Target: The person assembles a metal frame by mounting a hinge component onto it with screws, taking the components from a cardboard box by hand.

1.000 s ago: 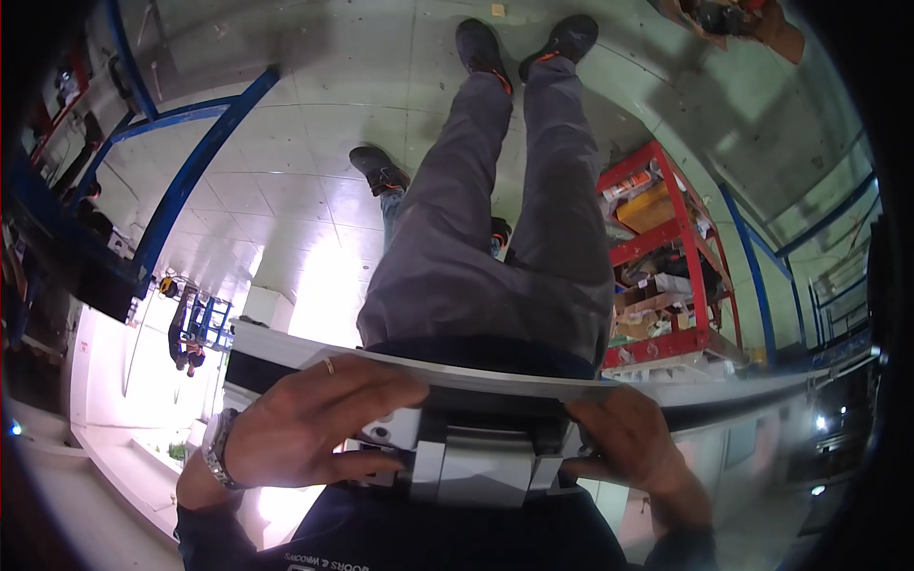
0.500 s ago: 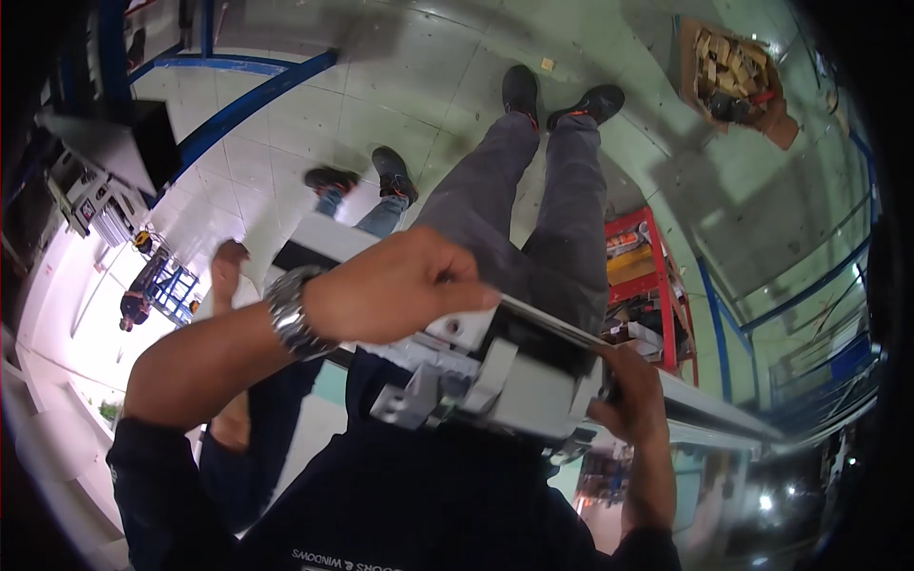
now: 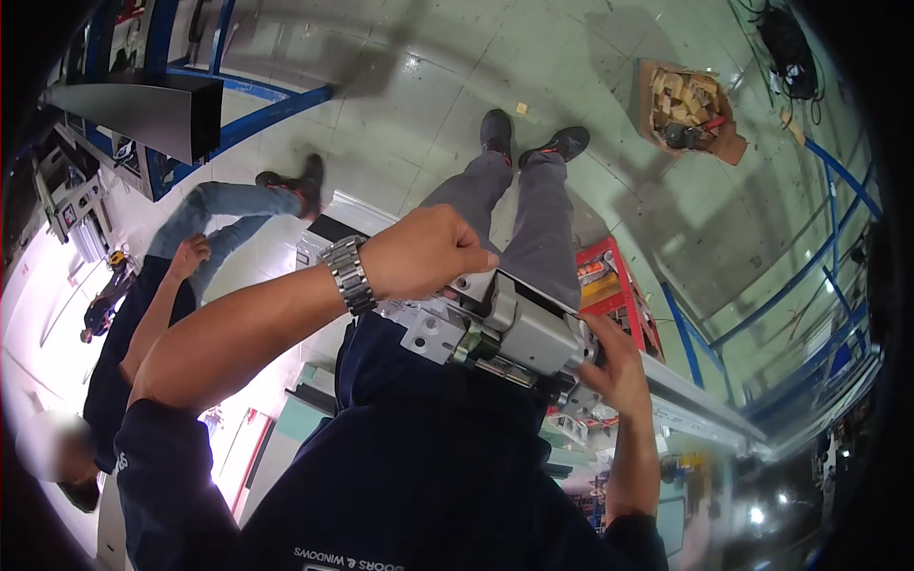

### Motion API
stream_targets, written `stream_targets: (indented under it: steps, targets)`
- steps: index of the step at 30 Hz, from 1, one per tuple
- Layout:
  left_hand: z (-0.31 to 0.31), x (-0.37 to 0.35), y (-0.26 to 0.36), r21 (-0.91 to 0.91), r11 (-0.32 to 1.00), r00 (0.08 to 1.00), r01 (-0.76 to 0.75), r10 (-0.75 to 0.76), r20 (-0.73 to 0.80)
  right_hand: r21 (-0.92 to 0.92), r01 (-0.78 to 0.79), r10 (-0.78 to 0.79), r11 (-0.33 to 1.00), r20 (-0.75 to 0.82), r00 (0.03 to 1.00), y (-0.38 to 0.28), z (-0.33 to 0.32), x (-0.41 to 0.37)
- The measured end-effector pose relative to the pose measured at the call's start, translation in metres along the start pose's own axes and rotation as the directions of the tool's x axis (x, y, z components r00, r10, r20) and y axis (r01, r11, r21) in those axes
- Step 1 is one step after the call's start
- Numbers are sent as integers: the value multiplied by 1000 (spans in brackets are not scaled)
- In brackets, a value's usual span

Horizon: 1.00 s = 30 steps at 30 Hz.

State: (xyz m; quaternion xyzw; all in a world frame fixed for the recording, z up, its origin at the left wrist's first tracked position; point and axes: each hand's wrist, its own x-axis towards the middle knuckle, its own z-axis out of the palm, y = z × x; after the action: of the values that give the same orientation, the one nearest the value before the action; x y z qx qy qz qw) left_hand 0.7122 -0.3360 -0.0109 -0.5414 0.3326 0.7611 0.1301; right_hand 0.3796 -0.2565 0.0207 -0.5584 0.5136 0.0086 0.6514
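Observation:
My left hand [image 3: 428,252], with a metal watch on its wrist, is closed over the upper edge of a long aluminium profile [image 3: 354,215]. Its thumb and fingers press together beside a grey metal hardware block [image 3: 539,333]; what they pinch is hidden. Around the right end of that block my right hand [image 3: 617,362] is closed, thumb on the near side. Below the left hand, a silver bracket with holes [image 3: 431,333] juts toward my body. The profile extends past both hands, crossing in front of my legs.
At the left, another person [image 3: 129,324] is bent beside the profile. A dark box-shaped profile [image 3: 143,109] projects above blue metal frames [image 3: 262,119]. A red rack [image 3: 619,295] stands near my legs. An open cardboard box of scraps [image 3: 690,105] sits on the floor.
My view has shifted, so the block and right hand show more clearly. The other person has moved left and bent lower. Both my hands stay closed at the same places.

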Motion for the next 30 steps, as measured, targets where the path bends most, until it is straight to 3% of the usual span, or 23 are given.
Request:
stream_targets:
  steps: [3,11,14,15,18,22,24,26,27,30]
  targets:
    - [0,-6,1,95,993,997,-64,67,-31,-8,0,0,1000,17,1000,1,-1,-2]
    - [-2,-2,6,57,998,1000,23,-24,11,-4,67,-67,998,-36,997,5,2,-6]
    - [-3,-2,-3,73,997,999,-17,15,30,153,-111,112,982,3,994,5,5,-9]
    - [-4,0,-6,87,995,998,-41,37,44,201,19,-7,979,-62,998,13,9,-7]
    - [-4,2,-15,63,990,989,-125,120,83,216,-11,21,976,-47,999,13,5,-8]
    - [-2,-6,-16,5,974,972,-225,224,74,208,72,-47,975,-121,992,14,5,-10]
    - [-4,-11,-16,-17,962,955,-272,272,115,379,-32,80,925,-112,991,10,4,-12]
    - [-5,-7,-22,-39,948,937,-315,318,146,594,-151,225,791,-53,973,11,2,-13]
    - [-4,-6,-21,-1,946,937,-324,321,139,652,-180,218,737,23,976,19,-1,-12]
    - [-4,-5,-22,94,931,932,-353,342,122,737,-128,190,663,-1,982,21,1,-18]
